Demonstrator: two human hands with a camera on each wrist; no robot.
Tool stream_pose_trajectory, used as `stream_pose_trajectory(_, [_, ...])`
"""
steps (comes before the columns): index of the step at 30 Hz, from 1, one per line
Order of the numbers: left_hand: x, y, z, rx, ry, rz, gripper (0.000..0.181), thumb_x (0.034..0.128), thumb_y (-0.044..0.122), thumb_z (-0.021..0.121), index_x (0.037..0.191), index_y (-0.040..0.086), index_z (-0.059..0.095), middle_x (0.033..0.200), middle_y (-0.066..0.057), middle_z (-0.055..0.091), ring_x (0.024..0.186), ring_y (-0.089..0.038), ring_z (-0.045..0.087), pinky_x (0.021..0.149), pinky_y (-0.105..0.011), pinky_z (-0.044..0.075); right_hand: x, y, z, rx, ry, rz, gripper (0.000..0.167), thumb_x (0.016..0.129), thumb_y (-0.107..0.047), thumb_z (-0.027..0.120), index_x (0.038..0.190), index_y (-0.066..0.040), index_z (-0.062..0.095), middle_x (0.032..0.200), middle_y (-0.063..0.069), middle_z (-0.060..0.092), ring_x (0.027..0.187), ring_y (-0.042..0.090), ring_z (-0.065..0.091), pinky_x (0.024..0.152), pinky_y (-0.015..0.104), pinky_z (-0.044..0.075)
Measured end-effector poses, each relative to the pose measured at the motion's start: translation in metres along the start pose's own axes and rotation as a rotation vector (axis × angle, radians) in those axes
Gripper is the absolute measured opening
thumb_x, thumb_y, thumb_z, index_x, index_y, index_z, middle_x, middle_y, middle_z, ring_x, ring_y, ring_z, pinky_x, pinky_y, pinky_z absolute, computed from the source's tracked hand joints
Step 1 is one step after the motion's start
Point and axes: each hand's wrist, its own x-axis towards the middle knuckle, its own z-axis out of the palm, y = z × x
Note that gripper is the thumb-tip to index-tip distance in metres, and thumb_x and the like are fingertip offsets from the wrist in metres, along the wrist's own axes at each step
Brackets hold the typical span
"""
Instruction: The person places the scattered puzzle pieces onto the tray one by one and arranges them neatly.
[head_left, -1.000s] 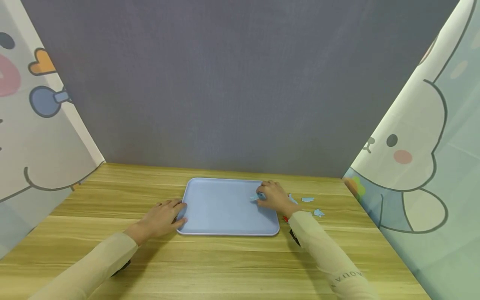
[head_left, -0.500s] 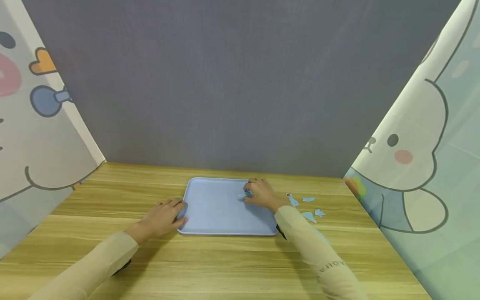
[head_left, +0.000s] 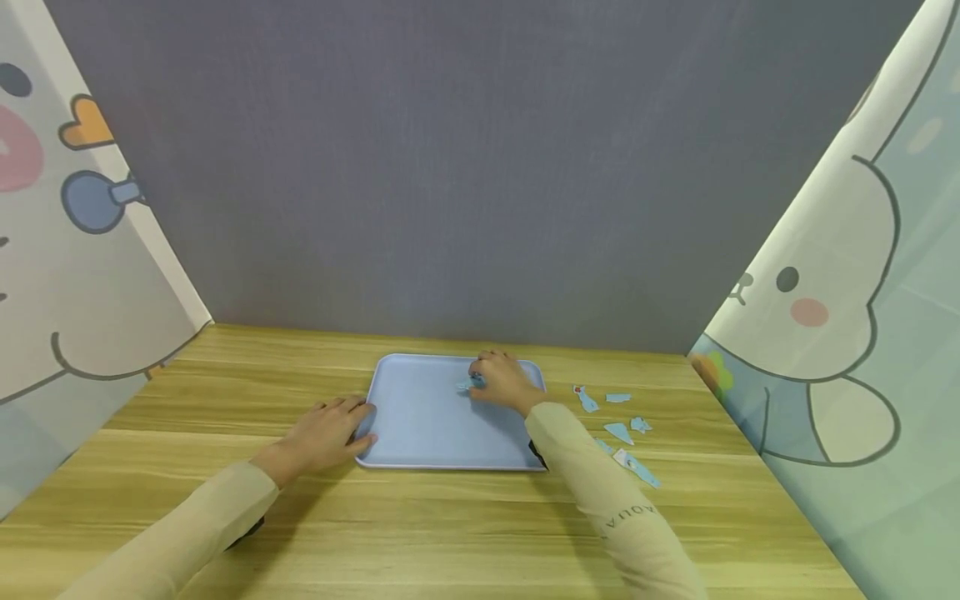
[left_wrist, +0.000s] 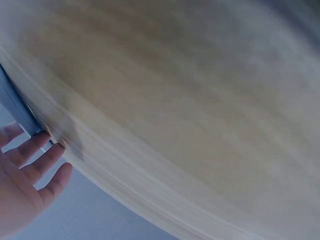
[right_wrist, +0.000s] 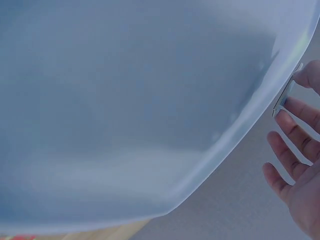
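A pale-blue rectangular tray (head_left: 442, 442) lies on the wooden table. My left hand (head_left: 322, 435) rests against its left rim; in the left wrist view the fingers (left_wrist: 47, 162) are spread and nearly straight, touching the tray's edge. Over the back right part of the tray, my right hand (head_left: 501, 382) pinches a small flat light-blue piece (head_left: 474, 382). The right wrist view shows this thin piece (right_wrist: 285, 95) edge-on between thumb and fingertips, the other fingers loosely apart. Its outline is partly hidden by the fingers.
Several flat, irregular light-blue pieces lie right of the tray: a triangular piece (head_left: 619, 432), a long piece (head_left: 637, 468) and a piece with a red mark (head_left: 586, 398) among them. A grey panel (head_left: 450, 167) stands behind the table, with patterned curtains (head_left: 825, 333) at the sides.
The right hand has moved left over the tray with the light-blue piece between its fingers, uncovering more pieces on the table. The left hand has stayed at the tray's left rim.
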Motion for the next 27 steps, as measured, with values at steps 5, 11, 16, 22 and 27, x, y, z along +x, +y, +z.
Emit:
stream_pose_trajectory(5, [0.0, 0.0, 0.002, 0.013, 0.008, 0.004, 0.051, 0.0878, 0.04, 0.056, 0.123, 0.004, 0.053, 0.127, -0.02, 0.051, 0.114, -0.041, 0.05, 0.086, -0.059, 0.043, 0.009, -0.007, 0.002, -0.02, -0.019, 0.0, 0.03, 0.081, -0.031, 0.066, 0.104, -0.013, 0.067, 0.105, 0.001, 0.061, 0.106, 0.024, 0.053, 0.098, 0.047, 0.039])
stream_pose_trajectory(11, [0.0, -0.001, 0.003, 0.02, 0.014, 0.009, 0.05, 0.0878, 0.04, 0.056, 0.123, 0.005, 0.053, 0.128, -0.02, 0.051, 0.113, -0.04, 0.051, 0.086, -0.059, 0.043, 0.018, -0.016, 0.008, -0.031, -0.031, 0.0, 0.029, 0.081, -0.033, 0.066, 0.104, -0.015, 0.067, 0.106, -0.001, 0.061, 0.107, 0.022, 0.052, 0.1, 0.045, 0.038])
stream_pose_trajectory(16, [0.0, -0.001, 0.003, 0.019, 0.002, 0.005, 0.05, 0.088, 0.041, 0.055, 0.124, 0.005, 0.053, 0.129, -0.02, 0.05, 0.114, -0.041, 0.05, 0.087, -0.06, 0.042, 0.024, -0.023, 0.014, -0.047, -0.024, -0.006, 0.029, 0.081, -0.034, 0.066, 0.104, -0.017, 0.067, 0.105, -0.002, 0.06, 0.108, 0.021, 0.051, 0.099, 0.044, 0.038])
stream_pose_trajectory(22, [0.0, -0.001, 0.003, 0.017, -0.005, -0.004, 0.051, 0.0884, 0.041, 0.054, 0.125, 0.006, 0.052, 0.13, -0.02, 0.049, 0.116, -0.041, 0.049, 0.088, -0.06, 0.041, 0.032, -0.034, 0.016, -0.04, -0.031, -0.006, 0.03, 0.081, -0.035, 0.066, 0.106, -0.018, 0.066, 0.105, -0.002, 0.06, 0.107, 0.02, 0.051, 0.098, 0.044, 0.039])
stream_pose_trajectory(27, [-0.001, 0.0, 0.001, 0.016, -0.006, -0.005, 0.05, 0.0882, 0.04, 0.055, 0.124, 0.005, 0.052, 0.13, -0.02, 0.05, 0.116, -0.041, 0.049, 0.088, -0.06, 0.041, 0.04, -0.039, 0.019, -0.058, -0.028, -0.019, 0.031, 0.081, -0.037, 0.066, 0.106, -0.018, 0.066, 0.104, -0.003, 0.06, 0.105, 0.018, 0.051, 0.097, 0.043, 0.04])
